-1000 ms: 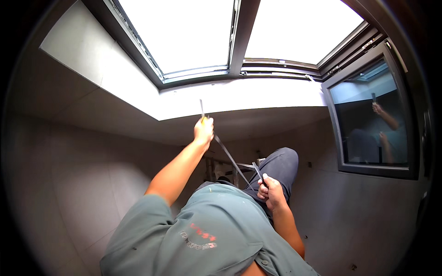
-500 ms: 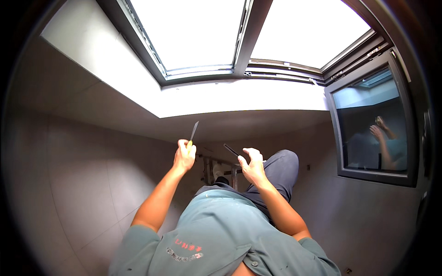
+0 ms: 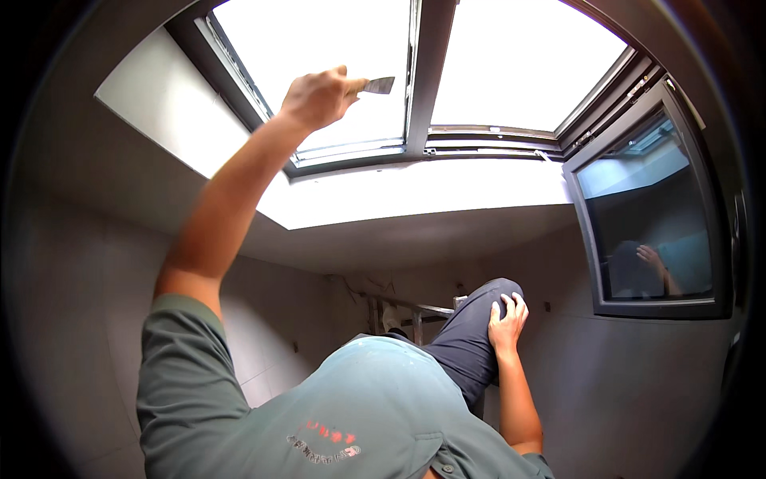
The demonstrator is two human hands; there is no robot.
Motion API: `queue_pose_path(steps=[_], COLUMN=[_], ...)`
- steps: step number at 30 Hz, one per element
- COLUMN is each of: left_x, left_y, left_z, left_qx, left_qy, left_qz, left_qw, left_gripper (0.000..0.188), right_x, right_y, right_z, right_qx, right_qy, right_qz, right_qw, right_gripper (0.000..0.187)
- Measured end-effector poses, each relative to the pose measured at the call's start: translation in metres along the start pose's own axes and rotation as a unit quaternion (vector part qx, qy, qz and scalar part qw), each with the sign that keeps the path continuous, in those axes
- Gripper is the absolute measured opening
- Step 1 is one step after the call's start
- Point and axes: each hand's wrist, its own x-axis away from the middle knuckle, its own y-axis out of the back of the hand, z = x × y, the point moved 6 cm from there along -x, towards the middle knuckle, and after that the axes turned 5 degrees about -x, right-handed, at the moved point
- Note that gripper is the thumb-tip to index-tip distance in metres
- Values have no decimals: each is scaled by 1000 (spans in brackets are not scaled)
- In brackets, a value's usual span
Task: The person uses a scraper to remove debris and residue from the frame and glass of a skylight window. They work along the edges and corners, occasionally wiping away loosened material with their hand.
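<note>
As right fingers (image 3: 508, 306) spread over a knee (image 3: 482, 302), left fingers (image 3: 341, 85) clasp a scraper (image 3: 381, 85), long axis rightward.

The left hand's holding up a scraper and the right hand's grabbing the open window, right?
Not quite: the head view shows the right hand resting on the bent knee. The left hand does hold up a scraper.

The blade (image 3: 380, 85) is dull metal; the shirt (image 3: 375, 383) is matt, creased cloth, the trousers (image 3: 467, 343) smooth cloth; the glass (image 3: 646, 207) is glossy and mirror-like, its frame (image 3: 662, 308) matt, the bar (image 3: 435, 309) shiny metal, the sill (image 3: 431, 188) and wall (image 3: 614, 375) smooth
</note>
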Motion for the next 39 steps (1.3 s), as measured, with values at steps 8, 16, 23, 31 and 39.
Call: queue_pose_path(steps=[8, 16, 23, 31, 39], left_x=[-83, -112, -105, -61, -65], left_y=[71, 22, -8, -94, -157], left_z=[-36, -46, -85, -102, -119], left_qx=[-247, -244, -343, -256, -238], left_qy=[-153, -191, -243, -255, -229], left_qz=[-34, 25, 73, 44, 82], left_qw=[956, 950, 905, 931, 940], left_gripper=[14, 15, 5, 6, 10], right_x=[-7, 0, 7, 4, -3], right_y=[-10, -6, -2, -4, -4], right_z=[5, 11, 16, 19, 16], right_qx=[-26, -31, -31, -41, -27], right_qy=[-30, -33, -27, -35, -35], right_qz=[-56, -64, -79, -71, -60], right_qw=[998, 997, 996, 996, 997], right_gripper=[28, 26, 22, 22, 23])
